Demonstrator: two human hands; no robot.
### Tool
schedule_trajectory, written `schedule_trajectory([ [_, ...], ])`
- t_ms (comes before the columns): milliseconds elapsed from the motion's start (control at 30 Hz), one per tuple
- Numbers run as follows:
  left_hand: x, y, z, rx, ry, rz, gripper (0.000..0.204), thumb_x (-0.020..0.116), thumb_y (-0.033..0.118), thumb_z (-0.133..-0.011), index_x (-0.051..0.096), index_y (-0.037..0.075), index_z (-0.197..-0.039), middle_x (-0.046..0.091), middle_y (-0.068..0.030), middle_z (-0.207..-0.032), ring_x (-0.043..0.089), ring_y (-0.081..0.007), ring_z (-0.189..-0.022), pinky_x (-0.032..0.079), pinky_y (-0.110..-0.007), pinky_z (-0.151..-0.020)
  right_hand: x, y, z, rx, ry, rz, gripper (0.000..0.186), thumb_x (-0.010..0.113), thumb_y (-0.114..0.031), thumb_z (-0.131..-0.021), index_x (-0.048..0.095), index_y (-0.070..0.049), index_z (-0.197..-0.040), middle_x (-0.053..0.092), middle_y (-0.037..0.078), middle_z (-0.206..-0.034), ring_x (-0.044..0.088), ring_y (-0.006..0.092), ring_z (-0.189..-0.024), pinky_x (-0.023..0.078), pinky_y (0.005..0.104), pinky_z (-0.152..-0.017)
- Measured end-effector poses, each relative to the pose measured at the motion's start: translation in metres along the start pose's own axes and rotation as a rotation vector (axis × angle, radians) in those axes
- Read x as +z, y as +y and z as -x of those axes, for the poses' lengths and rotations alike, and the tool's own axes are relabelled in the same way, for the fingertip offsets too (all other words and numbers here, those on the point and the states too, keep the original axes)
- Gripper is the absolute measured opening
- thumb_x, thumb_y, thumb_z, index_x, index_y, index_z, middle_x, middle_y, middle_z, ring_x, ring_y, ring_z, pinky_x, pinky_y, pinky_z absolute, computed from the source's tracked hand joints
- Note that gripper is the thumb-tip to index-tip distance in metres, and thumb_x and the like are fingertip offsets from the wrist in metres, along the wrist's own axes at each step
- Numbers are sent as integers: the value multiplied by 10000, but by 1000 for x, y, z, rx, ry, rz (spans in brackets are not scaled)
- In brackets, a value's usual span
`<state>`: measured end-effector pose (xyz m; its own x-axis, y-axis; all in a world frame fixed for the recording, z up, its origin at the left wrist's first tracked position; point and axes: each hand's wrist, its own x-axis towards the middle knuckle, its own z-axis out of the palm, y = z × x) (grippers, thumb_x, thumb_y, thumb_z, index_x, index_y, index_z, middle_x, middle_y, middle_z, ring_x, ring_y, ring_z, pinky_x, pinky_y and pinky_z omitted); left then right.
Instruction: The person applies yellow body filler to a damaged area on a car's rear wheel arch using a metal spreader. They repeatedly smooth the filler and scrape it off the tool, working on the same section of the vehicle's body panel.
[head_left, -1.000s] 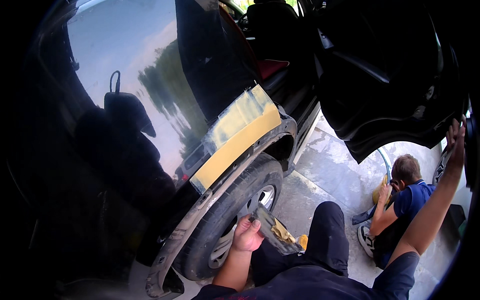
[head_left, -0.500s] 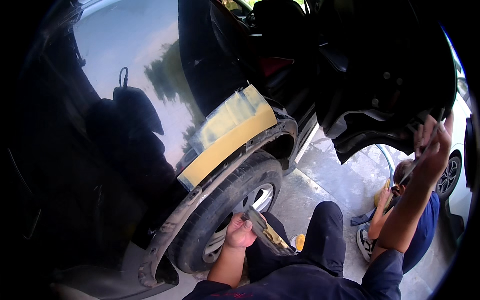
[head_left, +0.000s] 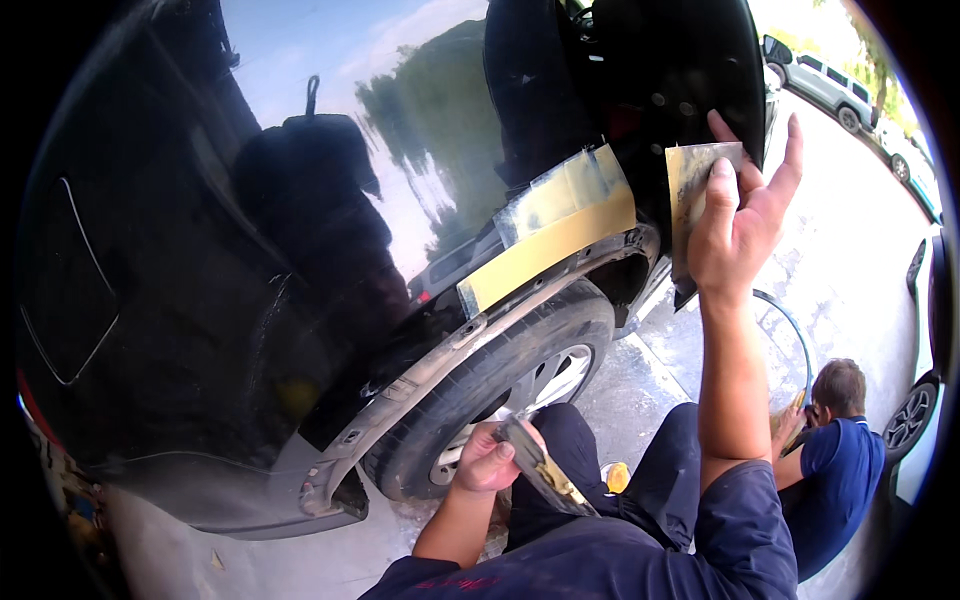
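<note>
My right hand [head_left: 738, 235] is raised on the right, its thumb pressing a flat, thin putty spreader [head_left: 690, 190] with a yellowed left edge; some of its fingers stretch out. Low in the middle, my left hand [head_left: 488, 462] grips the end of a narrow dark plate [head_left: 535, 462] carrying a lump of yellow putty [head_left: 562, 482]. A smooth yellow band of filler [head_left: 555, 248] runs along the dark car's body [head_left: 190, 330] just above the wheel arch. Pale, streaky filler covers the strip above that band. Both hands are apart from the bodywork.
Under the arch stands the rear wheel [head_left: 530, 390], close to my knees. A small container with yellow contents [head_left: 617, 477] is beside my leg. An open door [head_left: 690, 60] stands beyond the arch. At right, a person in blue [head_left: 835, 470] crouches near a hose [head_left: 797, 330] and another car.
My right hand has moved left and upward from the open door's edge, turning the spreader's flat face into sight. The view has shifted to the right. My left hand keeps holding the plate.
</note>
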<state>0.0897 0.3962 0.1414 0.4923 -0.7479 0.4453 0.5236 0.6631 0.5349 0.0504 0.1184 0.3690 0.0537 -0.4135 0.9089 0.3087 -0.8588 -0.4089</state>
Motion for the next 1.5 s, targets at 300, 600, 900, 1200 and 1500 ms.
schedule_trajectory([
  [300,1,-6,-55,26,-187,-224,299,546,136,-981,618,-30,-1219,371,-297,-1430,672,-460,-959,579,-536,-807,-7,0,-2,29,-93,-90,572,359,-189,-1036,150,-6,-1536,593,269,-1297,591,242,-1161,392,329,-1035],
  [600,-3,-52,-128,-1,-317,-395,283,537,100,-975,653,-39,-1193,222,-197,-1581,600,-371,-1173,487,-459,-996,-34,5,-7,-30,-270,-137,697,326,-400,-1048,41,-25,-1561,566,272,-1316,533,294,-1270,355,360,-1068],
  [900,12,-122,-210,115,-328,-581,198,644,143,-953,697,-23,-1047,123,-137,-1635,187,-348,-1491,314,-492,-1141,-42,11,-12,-139,-361,88,731,361,-410,-1040,29,-10,-1554,579,266,-1329,532,326,-1294,360,395,-1077],
  [1200,36,-124,-239,203,-493,-982,294,625,194,-921,674,20,-1154,480,-204,-1399,395,-332,-1349,285,-423,-1119,-34,-9,-16,-276,-504,680,405,568,-181,-906,553,-20,-1277,611,206,-966,644,363,-709,548,426,-622],
  [1500,52,-162,-233,72,-581,-843,255,605,113,-917,661,-23,-1125,616,-186,-1237,538,-297,-1212,355,-405,-1061,21,-18,-42,-274,-1184,1287,644,576,-161,-845,413,123,-1400,681,147,-706,687,273,-631,535,357,-559],
])
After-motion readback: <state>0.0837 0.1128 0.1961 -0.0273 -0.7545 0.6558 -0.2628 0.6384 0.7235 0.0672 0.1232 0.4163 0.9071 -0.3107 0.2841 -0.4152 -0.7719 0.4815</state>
